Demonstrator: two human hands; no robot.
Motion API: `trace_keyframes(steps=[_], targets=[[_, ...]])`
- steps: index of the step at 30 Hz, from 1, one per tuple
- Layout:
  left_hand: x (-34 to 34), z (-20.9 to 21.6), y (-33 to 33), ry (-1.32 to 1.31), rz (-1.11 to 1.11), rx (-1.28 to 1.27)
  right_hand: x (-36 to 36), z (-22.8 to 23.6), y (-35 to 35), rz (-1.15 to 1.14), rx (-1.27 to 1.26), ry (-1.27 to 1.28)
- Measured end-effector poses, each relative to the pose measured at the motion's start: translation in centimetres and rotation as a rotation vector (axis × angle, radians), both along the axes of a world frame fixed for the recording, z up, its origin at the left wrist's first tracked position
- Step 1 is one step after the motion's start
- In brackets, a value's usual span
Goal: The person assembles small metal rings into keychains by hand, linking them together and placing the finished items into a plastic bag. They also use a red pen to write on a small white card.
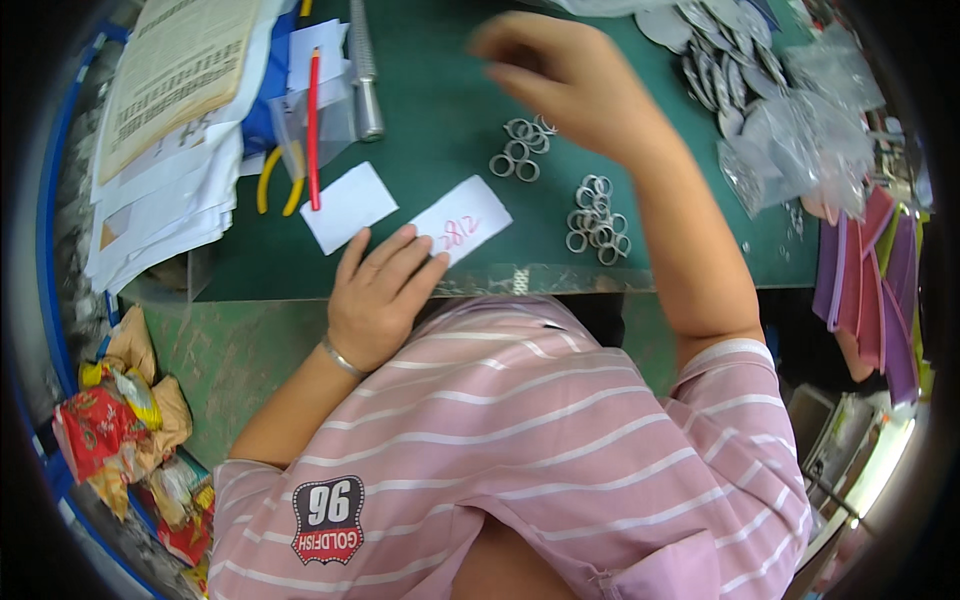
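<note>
My left hand (pixel 385 285) lies flat at the near edge of the table, fingers outstretched. Its fingertips touch a white paper slip (pixel 485 205) with red handwriting and the near edge of a blank white slip (pixel 350 205). Farther off to the right, my right hand (pixel 560 75) hovers over the table with bent fingers; motion smears its fingertips, so whether anything is between them cannot be told. Just below that hand sits a small group of silver-coloured rings (pixel 517 160). Another cluster of rings (pixel 597 225) lies nearer, beside my right forearm.
Left on the green table (pixel 430 100) are a red pencil (pixel 314 130), yellow-handled pliers (pixel 266 180), a marked metal rod (pixel 364 70) and stacked papers (pixel 175 180). Flat metal pieces (pixel 715 60) and clear plastic bags (pixel 800 145) occupy the far right. Coloured strips (pixel 870 285) hang beyond the right edge.
</note>
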State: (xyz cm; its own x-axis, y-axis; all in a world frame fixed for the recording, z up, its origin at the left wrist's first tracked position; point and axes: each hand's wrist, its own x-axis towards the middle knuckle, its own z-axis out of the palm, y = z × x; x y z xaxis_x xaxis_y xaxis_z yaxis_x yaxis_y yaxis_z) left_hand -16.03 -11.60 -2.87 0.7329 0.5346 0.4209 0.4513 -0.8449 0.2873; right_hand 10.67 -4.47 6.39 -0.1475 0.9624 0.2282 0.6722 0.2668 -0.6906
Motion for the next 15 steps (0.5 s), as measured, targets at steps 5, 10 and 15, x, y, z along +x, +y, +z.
trace_keyframes(steps=[5,10,15], targets=[[-0.1,3.0,0.3,0.071,-0.052,-0.23,8.2,-0.9,-13.1,-0.276,-0.236,0.047],[3.4,5.3,1.2,-0.302,-0.045,-0.319,5.0,-4.7,-19.1,-0.477,-0.128,0.089],[10.0,5.8,0.9,-0.436,-0.039,-1.386,4.3,-5.6,-18.8,-0.466,-0.041,0.001]])
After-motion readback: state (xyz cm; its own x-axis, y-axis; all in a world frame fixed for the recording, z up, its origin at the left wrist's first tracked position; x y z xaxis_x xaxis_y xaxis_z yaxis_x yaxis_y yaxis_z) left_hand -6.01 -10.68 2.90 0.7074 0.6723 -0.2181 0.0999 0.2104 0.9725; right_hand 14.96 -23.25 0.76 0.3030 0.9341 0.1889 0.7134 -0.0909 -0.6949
